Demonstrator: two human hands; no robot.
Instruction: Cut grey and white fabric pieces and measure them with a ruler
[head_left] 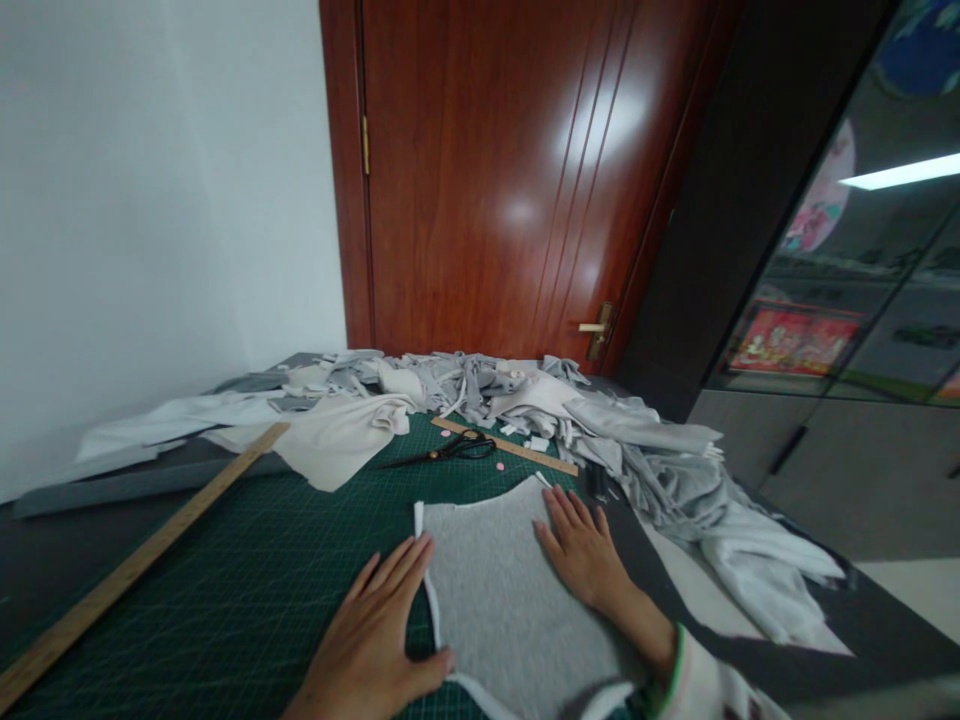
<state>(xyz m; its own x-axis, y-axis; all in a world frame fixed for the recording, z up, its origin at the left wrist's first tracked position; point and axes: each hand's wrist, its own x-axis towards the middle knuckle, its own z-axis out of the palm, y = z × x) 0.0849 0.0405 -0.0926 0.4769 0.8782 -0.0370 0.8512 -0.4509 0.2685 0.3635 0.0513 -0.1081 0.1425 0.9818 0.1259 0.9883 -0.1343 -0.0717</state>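
A cut piece of grey fabric point(502, 590) with white edges lies on the green cutting mat point(300, 570) in front of me. My left hand point(382, 620) rests along its left edge, fingers stretched out and thumb apart. Flat on the upper right part of the cloth lies my right hand point(581, 545), with its fingers spread. Neither hand grips anything. Beyond the fabric, black-handled scissors point(450, 450) lie on the mat, close to a short wooden ruler point(510, 447). The fabric's lower edge curls up near my right sleeve.
A long wooden ruler point(150, 550) runs diagonally at left. Heaped grey and white fabric scraps point(480, 385) line the table's back and continue down the right side. A cream cloth piece point(341, 430) overlaps the mat. Behind stand a wooden door point(487, 200) and a glass-fronted cabinet point(840, 300).
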